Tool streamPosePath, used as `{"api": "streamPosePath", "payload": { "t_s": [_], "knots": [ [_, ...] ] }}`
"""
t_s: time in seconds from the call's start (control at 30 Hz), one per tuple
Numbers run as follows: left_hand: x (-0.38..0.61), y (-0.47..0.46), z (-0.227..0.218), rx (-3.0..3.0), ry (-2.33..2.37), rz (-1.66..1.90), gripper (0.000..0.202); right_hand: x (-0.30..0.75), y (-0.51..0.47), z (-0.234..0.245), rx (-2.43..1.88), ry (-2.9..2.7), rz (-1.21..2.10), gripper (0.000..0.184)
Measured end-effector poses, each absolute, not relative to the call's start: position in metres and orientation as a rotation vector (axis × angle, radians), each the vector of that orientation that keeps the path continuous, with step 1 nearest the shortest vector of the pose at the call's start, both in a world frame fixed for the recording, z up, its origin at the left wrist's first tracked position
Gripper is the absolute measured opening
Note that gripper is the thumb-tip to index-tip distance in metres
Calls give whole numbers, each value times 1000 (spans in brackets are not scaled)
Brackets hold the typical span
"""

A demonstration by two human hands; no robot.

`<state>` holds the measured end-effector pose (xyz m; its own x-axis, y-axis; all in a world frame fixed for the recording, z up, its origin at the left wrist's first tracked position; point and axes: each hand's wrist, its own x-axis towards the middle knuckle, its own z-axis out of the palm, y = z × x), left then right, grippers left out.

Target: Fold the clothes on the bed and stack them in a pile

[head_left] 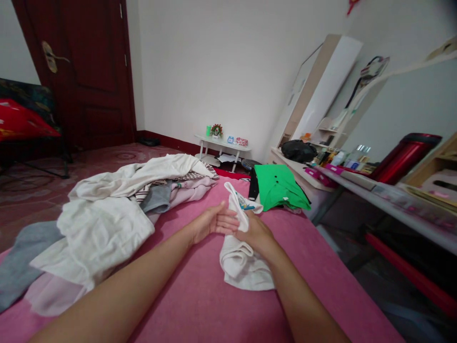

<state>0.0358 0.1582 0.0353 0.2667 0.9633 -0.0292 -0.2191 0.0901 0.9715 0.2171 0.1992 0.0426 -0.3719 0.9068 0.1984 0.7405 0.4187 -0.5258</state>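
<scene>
A white garment [246,274], folded and partly rolled, lies on the pink bed cover [200,295] in front of me. Some blue and yellow print shows at its far end. My right hand [256,232] grips it from the right side, fingers partly hidden behind the cloth. On the other side, my left hand [216,221] is open with its fingers stretched out, the tips at the garment's left edge. Just beyond my hands sits a folded green shirt [278,186] with dark buttons, on top of some black clothing [253,183].
A loose heap of white, grey and pale pink clothes [107,228] covers the bed's left side. To the right stand a dressing table [357,183] with bottles and a red flask [407,159]. A low white table [221,141] is by the far wall, a dark red door [96,71] at left.
</scene>
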Motion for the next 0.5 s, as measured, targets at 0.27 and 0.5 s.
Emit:
{"api": "streamPosePath", "payload": {
  "t_s": [0.27, 0.5],
  "knots": [
    [33, 178, -6, 1620, 1403, 1338, 20, 208, 195, 63, -1095, -1778, 600, 17],
    [37, 178, -4, 1800, 1558, 1215, 21, 235, 269, 169, -1059, -1618, 55, 23]
  ]
}}
